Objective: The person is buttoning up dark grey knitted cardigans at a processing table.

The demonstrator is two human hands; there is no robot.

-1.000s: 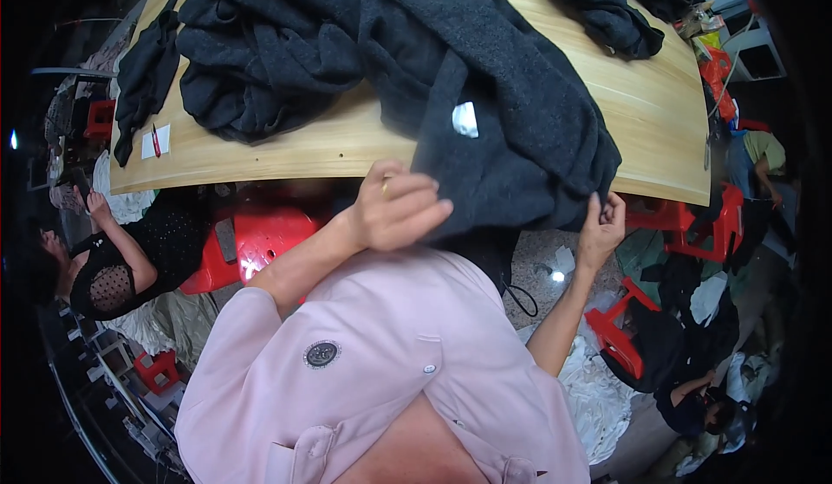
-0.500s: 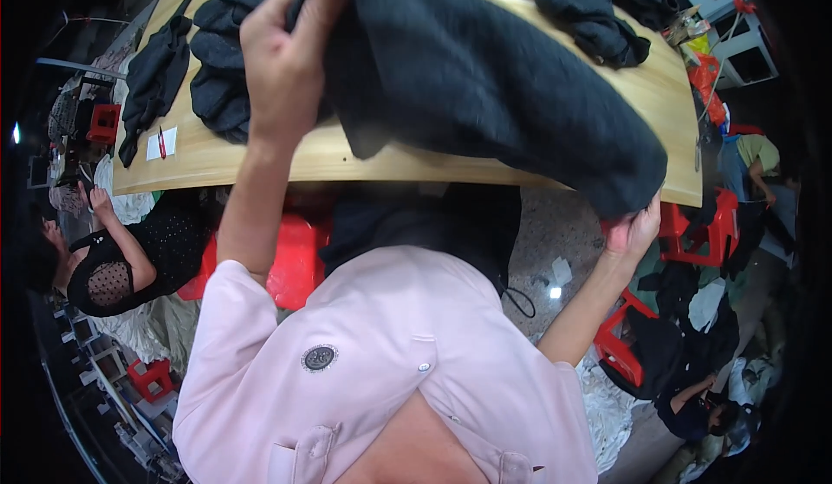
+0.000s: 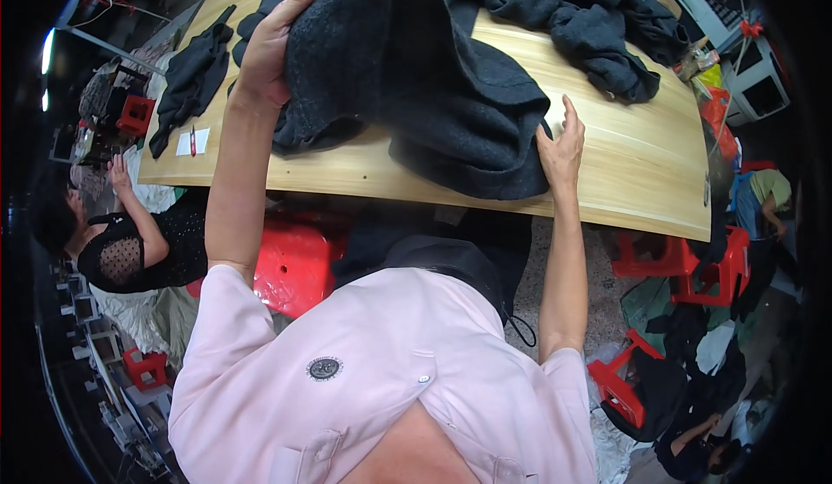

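A dark charcoal piece of clothing (image 3: 468, 103), its exact kind unclear, stretches across the near part of the wooden table (image 3: 641, 172). My left hand (image 3: 273, 51) grips its left edge and lifts that side; part of the grip is hidden by the cloth. The right end droops in folds onto the table, close to the front edge. Beside that end is my right hand (image 3: 563, 150), fingers spread and thumb against or just next to the cloth; it grips nothing.
More dark garments (image 3: 589, 25) lie heaped at the table's far right, another (image 3: 195, 77) at the left near a white paper (image 3: 201, 142) with a red pen (image 3: 192, 143). Red stools (image 3: 295, 263) stand below the front edge. A person in black (image 3: 143, 241) sits at left.
My right hand has let go of the garment's right end and moved left and up, fingers now spread. That end has dropped onto the table. The left hand still holds its side.
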